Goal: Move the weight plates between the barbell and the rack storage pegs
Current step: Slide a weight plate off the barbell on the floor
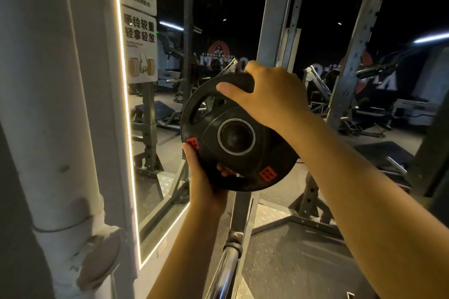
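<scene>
A small black weight plate (218,126) with red labels and a steel-ringed centre hole hangs in the air at the middle of the view, face toward me. My right hand (267,97) grips its top rim, thumb through a grip slot. My left hand (206,177) grips its bottom rim from below, fingers curled into the lower slot. The chrome barbell sleeve (226,272) runs up from the bottom edge toward the plate; its end is hidden behind the plate. The grey rack upright (277,19) stands right behind the plate.
A lit mirror (145,128) with white signs (139,19) fills the wall at left, next to a white pipe (41,104). A second perforated rack upright (357,43) stands at right. Rack feet and a rubber floor mat (303,262) lie below.
</scene>
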### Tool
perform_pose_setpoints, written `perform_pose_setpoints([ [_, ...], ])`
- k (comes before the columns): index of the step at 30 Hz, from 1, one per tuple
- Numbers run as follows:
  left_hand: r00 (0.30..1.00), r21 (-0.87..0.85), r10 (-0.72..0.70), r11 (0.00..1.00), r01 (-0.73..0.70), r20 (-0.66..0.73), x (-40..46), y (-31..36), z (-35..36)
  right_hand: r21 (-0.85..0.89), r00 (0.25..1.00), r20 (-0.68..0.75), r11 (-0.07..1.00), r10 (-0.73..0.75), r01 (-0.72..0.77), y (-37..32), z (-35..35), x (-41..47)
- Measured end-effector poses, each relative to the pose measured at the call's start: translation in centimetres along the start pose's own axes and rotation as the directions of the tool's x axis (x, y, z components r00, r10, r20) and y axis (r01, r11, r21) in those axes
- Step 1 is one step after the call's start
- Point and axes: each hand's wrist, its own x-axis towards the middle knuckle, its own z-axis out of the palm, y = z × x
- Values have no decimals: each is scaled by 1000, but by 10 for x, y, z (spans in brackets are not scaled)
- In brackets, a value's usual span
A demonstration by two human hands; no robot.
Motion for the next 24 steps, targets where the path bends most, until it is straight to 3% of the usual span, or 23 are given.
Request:
perform_pose_setpoints([
  [6, 996, 63, 39, 997, -34, -75, 2, 3, 2, 346, 990, 73, 928, 118, -136, 18, -2, -13],
  [13, 994, 72, 8, 997, 0, -107, -1, 5, 8, 403, 953, 212, 869, 215, -286, 16, -10, -16],
  [19, 986, 65, 30, 998, -20, -163, 1, 5, 11, 389, 965, 114, 884, 235, -261, 16, -3, -20],
  [24, 955, 136, 107, 988, -71, -277, 2, 4, 14, 452, 964, 116, 851, 241, -267, 17, -1, -24],
])
